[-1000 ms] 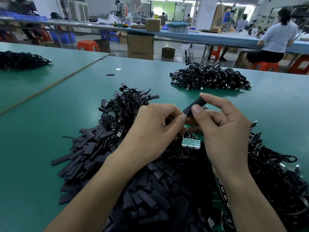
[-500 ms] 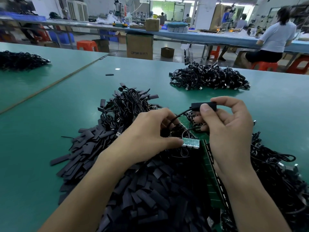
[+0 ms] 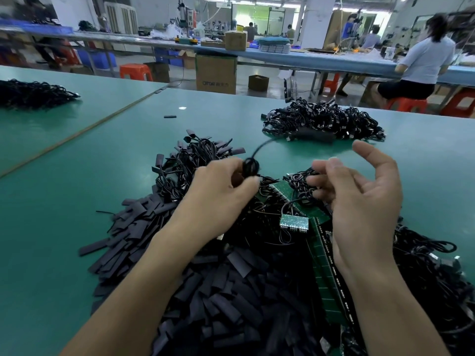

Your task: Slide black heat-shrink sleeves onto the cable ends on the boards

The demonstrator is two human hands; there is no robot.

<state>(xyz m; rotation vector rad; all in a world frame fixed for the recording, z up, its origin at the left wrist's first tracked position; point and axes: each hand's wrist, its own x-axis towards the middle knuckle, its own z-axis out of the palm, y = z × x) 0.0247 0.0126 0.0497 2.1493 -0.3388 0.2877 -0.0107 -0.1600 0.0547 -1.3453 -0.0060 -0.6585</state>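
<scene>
My left hand (image 3: 218,191) grips a small coiled black cable (image 3: 250,167) between thumb and fingers. From the coil a blurred strand arcs away to a black sleeved end (image 3: 312,136), which hangs in the air in front of the far cable heap. My right hand (image 3: 359,196) is held up with fingers spread and holds nothing. Below the hands lie green boards (image 3: 285,192), a small board (image 3: 294,223) and a long green strip (image 3: 325,273), with black wires tangled over them. A big pile of loose black heat-shrink sleeves (image 3: 205,291) fills the near table.
A heap of black cables (image 3: 321,122) lies at the far middle, another (image 3: 195,158) left of my hands, another (image 3: 437,273) at the right and one (image 3: 33,93) on the neighbouring table. A person (image 3: 421,65) sits at the far bench.
My right hand has let go of the sleeved cable end and opened. The end has swung away towards the far heap while my left hand keeps the coil.
</scene>
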